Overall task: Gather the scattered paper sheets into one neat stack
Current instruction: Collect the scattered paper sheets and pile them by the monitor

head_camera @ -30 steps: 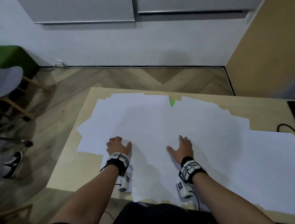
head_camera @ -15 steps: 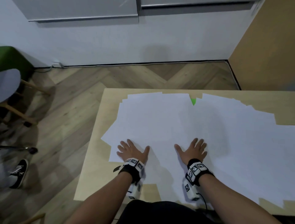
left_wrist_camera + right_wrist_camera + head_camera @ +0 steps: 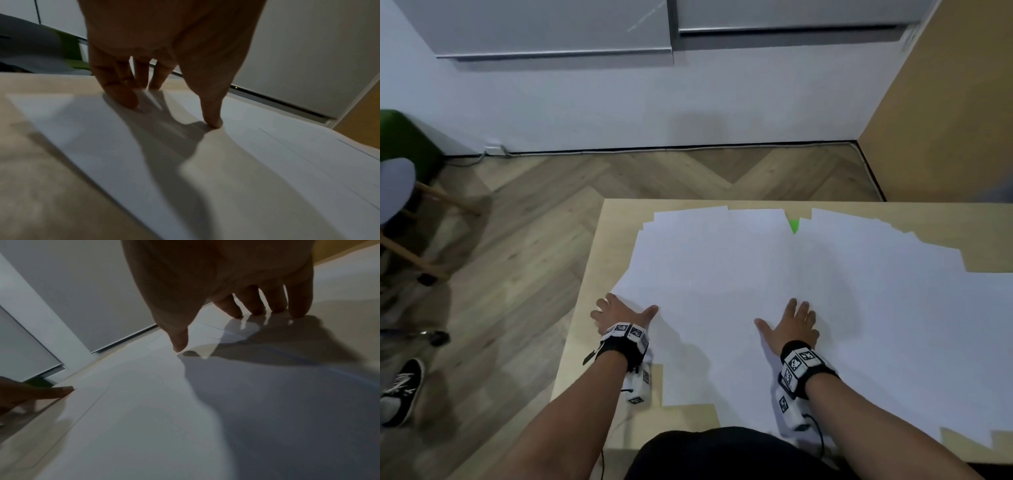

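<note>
- Both hands have spread apart since the earlier frames: the left hand (image 3: 619, 313) has slid out to the left edge of the sheets (image 3: 774, 308), and the right hand (image 3: 791, 323) has stayed near the middle of them.
- Left hand: flat, fingers (image 3: 123, 91) straight and fanned, tips pressing down at the sheets' left corner, thumb (image 3: 211, 113) planted on the paper (nothing gripped).
- Right hand: also flat and wide, palm down on the sheets, fingertips (image 3: 298, 309) touching paper, thumb (image 3: 179, 340) stretched toward the left hand and not quite down.
- Sheets: white, overlapping in a loose sprawl across most of the table (image 3: 592, 308), edges ragged at the far side and running off to the right; not yet squared into a stack.
- A small green scrap (image 3: 793, 225) shows in a gap at the sheets' far edge.
- Left of the table: a wood floor (image 3: 524, 257), a chair (image 3: 400, 212), and a black shoe (image 3: 404, 387).
- Beyond the table: a white wall with grey cabinets (image 3: 551, 27) above.
</note>
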The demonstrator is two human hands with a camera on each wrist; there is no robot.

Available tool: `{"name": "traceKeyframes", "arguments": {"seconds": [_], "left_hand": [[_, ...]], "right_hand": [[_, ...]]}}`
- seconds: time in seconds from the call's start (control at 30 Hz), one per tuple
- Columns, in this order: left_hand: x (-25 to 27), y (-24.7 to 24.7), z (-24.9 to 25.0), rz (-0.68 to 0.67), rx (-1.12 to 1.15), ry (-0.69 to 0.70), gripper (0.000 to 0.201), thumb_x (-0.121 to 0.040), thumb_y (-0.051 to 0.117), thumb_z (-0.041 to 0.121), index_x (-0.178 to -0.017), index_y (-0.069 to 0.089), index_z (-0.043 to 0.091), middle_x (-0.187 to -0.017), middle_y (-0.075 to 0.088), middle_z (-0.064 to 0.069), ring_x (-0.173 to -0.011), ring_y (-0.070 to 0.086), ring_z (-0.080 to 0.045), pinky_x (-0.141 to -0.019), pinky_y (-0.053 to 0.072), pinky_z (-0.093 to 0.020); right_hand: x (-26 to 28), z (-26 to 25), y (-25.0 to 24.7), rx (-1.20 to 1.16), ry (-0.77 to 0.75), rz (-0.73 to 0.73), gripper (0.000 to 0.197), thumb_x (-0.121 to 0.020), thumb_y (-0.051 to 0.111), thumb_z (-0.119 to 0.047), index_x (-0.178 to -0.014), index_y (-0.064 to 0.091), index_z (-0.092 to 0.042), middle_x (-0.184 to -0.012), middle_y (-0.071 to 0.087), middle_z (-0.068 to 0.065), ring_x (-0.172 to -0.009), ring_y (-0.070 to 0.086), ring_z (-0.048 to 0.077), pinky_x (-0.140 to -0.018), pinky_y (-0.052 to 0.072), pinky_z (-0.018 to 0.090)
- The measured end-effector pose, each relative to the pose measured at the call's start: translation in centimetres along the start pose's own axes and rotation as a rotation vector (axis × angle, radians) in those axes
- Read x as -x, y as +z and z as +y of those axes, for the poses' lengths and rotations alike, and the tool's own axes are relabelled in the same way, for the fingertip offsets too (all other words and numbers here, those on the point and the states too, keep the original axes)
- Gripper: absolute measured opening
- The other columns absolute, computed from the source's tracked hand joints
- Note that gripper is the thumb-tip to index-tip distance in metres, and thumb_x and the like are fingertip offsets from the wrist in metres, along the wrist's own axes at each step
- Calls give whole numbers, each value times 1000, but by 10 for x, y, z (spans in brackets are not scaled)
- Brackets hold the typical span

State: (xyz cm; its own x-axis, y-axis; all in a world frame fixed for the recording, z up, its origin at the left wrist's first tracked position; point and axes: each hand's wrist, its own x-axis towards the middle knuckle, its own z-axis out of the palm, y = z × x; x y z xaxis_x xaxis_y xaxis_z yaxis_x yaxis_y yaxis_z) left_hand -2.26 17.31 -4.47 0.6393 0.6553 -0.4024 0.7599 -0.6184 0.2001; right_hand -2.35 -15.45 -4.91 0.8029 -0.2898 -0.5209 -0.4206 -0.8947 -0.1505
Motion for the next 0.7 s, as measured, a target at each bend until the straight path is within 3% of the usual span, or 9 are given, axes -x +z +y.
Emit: {"name": "traceKeyframes", "arguments": {"seconds": [0.07, 0.17, 0.27, 0.37, 0.53, 0.63, 0.7], "left_hand": [[6, 6, -2, 13, 23, 13, 99, -65, 74, 69, -133, 40, 7, -130, 39, -12, -123, 36, -36, -84, 50, -48], [20, 15, 1, 36, -48, 60, 85, -71, 65, 71, -126, 47, 10, -128, 43, -12, -121, 39, -35, -92, 45, -47], [32, 18, 6, 76, -56, 74, 85, -73, 60, 71, -132, 44, 12, -131, 47, -11, -121, 43, -34, -99, 35, -48], [36, 25, 12, 89, 12, 61, 89, -75, 60, 67, -140, 35, 12, -135, 45, -11, -121, 44, -34, -98, 36, -48], [41, 30, 13, 140, 141, 72, 77, -81, 66, 48, -141, 33, 13, -145, 35, -11, -120, 40, -36, -87, 49, -49], [43, 28, 8, 166, 195, 46, 75, -82, 72, 38, -141, 34, 11, -153, 24, -10, -121, 37, -37, -83, 50, -50], [43, 22, 5, 166, 239, 25, 70, -83, 73, 33, -139, 38, 11, -154, 21, -10, -123, 37, -37, -83, 48, -50]], "right_hand": [[2, -2, 1, -4, -22, -16, 108, -82, 42, -78, -156, -3, -11, -163, -6, 14, -149, 0, 34, -116, 21, 48], [7, -4, 2, 6, -97, -50, 107, -83, 41, -78, -156, -1, -11, -163, -8, 12, -150, -3, 35, -118, 17, 48], [11, -2, 1, 25, -180, -73, 103, -84, 44, -75, -156, 3, -13, -164, -7, 10, -150, -5, 32, -119, 15, 49], [12, 6, -2, 39, -214, -74, 99, -85, 49, -71, -156, 6, -17, -164, -6, 7, -150, -3, 29, -118, 16, 49], [15, 1, 2, 2, -198, 15, 86, -78, 55, -70, -144, 33, -20, -146, 30, 6, -136, 25, 26, -102, 40, 43], [16, -5, 6, -8, -193, 1, 81, -75, 60, -68, -137, 38, -19, -137, 34, 5, -130, 31, 25, -91, 49, 40], [17, -8, 9, 14, -207, -4, 83, -75, 61, -68, -138, 37, -20, -136, 34, 6, -129, 32, 25, -91, 48, 40]]}}
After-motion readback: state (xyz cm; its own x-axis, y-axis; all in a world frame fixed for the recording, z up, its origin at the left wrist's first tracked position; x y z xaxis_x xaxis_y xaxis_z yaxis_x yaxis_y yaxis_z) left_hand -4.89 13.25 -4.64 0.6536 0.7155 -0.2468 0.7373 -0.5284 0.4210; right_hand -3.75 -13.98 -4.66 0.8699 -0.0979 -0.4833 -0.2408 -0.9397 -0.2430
